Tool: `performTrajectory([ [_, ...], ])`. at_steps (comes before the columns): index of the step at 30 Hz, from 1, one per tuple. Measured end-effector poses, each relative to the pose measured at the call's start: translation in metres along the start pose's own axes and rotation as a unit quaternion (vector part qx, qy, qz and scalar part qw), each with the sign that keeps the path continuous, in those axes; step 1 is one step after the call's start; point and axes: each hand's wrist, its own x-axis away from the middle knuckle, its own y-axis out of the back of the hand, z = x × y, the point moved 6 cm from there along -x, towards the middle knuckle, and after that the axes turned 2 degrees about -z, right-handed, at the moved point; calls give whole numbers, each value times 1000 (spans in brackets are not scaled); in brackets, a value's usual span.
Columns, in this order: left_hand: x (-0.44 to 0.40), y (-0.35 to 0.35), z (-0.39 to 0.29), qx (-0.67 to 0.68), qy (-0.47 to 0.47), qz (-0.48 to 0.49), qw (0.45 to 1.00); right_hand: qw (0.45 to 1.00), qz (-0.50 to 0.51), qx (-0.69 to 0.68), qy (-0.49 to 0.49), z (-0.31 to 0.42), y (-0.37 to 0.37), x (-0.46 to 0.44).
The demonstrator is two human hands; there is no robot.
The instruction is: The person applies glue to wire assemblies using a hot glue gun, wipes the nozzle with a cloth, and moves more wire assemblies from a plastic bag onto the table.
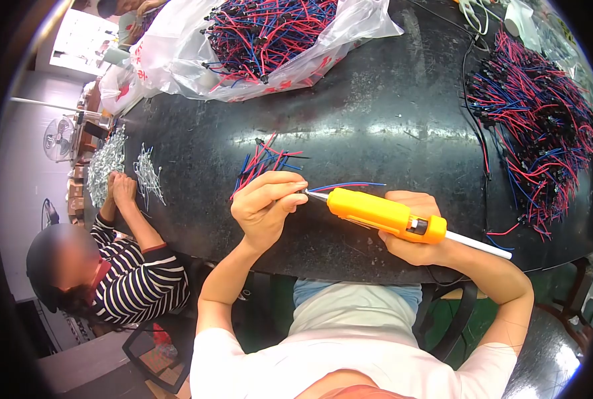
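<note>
My right hand [409, 229] is wrapped round a yellow glue gun [383, 214], with a white glue stick [479, 245] sticking out of its back end. The gun's metal nozzle points left and meets a small black connector [303, 192] pinched between the fingertips of my left hand [266, 205]. From the connector a blue and a red wire [350, 185] run right, above the gun. Just behind my left hand lies a small bunch of red and blue wires [260, 163] on the black table [197, 153].
A plastic bag [177, 60] heaped with red and blue wires stands at the back. Another large wire pile [536, 133] lies at the right beside a black cable [466, 86]. At the left, a co-worker in stripes [140, 279] handles pale wires [107, 163]. Another person is at the top left.
</note>
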Motion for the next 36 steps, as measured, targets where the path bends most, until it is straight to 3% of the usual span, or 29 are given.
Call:
performTrajectory([
  [36,7,-1,9,17,11,-20,1000,1000,-6,5,14,-3,-3,3],
])
